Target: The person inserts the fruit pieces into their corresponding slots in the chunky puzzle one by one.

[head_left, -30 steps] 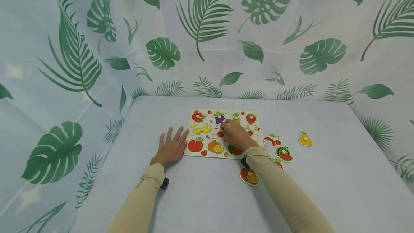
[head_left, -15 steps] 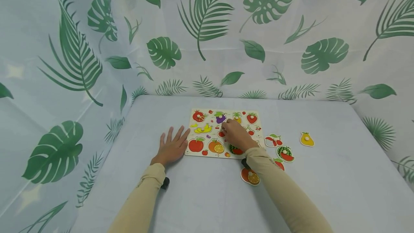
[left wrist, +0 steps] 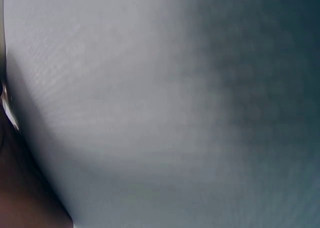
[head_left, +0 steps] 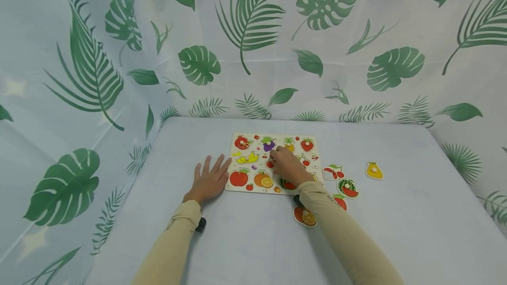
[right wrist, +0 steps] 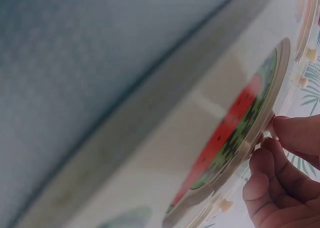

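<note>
A wooden fruit knob puzzle board [head_left: 229, 187] lies on the table. My left hand [head_left: 208, 182] rests flat beside it, fingers spread and fingertips at its left edge. Over the middle of the board, my right hand [head_left: 290, 164] pinches the small knob of a puzzle piece between thumb and fingers; the hand hides most of that piece, and a red part shows at its left. In the right wrist view, the fingers [right wrist: 287, 175] are just beyond the printed watermelon slot [right wrist: 235, 130]. Pomegranate [head_left: 242, 142], grape [head_left: 269, 145], banana [head_left: 247, 158] and strawberry [head_left: 306, 145] pieces sit in the board.
Right of the board lie loose knobbed pieces: a cherry-like red one [head_left: 333, 172], a watermelon [head_left: 348, 188], a partly covered red one [head_left: 340, 202] and a pear [head_left: 374, 170]. An orange piece [head_left: 305, 217] lies near my right sleeve [head_left: 344, 228]. A leaf-print curtain [head_left: 253, 78] hangs behind.
Both hands stay almost in place over the last second. The right hand keeps its pinch at the middle of the board, and its forearm shifts very slightly.
</note>
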The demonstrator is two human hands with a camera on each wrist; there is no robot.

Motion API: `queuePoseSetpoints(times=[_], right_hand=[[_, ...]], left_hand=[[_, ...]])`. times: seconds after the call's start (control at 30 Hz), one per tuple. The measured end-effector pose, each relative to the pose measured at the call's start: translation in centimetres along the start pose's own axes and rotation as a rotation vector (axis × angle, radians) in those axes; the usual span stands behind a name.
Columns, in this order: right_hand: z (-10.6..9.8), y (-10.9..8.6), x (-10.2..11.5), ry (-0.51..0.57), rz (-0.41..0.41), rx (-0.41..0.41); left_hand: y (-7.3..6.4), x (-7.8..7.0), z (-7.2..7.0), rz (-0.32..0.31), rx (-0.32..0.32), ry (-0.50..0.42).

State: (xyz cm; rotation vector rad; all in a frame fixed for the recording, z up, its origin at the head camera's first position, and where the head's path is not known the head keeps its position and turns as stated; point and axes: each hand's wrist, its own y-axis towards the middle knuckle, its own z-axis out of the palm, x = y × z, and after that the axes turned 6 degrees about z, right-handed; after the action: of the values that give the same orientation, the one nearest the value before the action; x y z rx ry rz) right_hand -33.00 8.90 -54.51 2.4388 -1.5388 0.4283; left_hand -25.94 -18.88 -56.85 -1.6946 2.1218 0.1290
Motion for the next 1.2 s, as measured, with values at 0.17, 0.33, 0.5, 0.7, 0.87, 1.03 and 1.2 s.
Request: queuePoseSetpoints(times=[0.17, 0.33, 0.5, 0.7, 0.87, 1.03, 1.2], right_hand=[[0.1, -0.1, -0.1, 0.002, 0.001, -0.008], [-0.1, -0.2, -0.1, 0.010, 0.014, 0.004], [-0.7, -0.5, -0.3, 0.034, 0.015, 0.032], [-1.6, -0.9, -0.8, 0.036, 0.008, 0.051], [-2.3, -1.5, -2.0, 0.047, 0.019, 0.053], [-2.9, -2.3, -3.6, 0.096, 0.058, 0.046], [-3.8, -3.4, -5.2, 0.111, 0.118, 0.048]], left_hand=[[-0.1, -0.1, 0.0, 0.000, 0.003, 0.001], [0.0, -0.2, 0.1, 0.001, 0.004, -0.004], [0.1, -0.1, 0.2, 0.006, 0.006, -0.004], [0.3, 0.0, 0.4, 0.004, 0.018, -0.007], [0.1, -0.2, 0.1, 0.000, 0.013, -0.002], [0.0, -0.2, 0.0, -0.009, 0.018, 0.008], [0.1, -0.3, 0.1, -0.015, 0.022, 0.024]])
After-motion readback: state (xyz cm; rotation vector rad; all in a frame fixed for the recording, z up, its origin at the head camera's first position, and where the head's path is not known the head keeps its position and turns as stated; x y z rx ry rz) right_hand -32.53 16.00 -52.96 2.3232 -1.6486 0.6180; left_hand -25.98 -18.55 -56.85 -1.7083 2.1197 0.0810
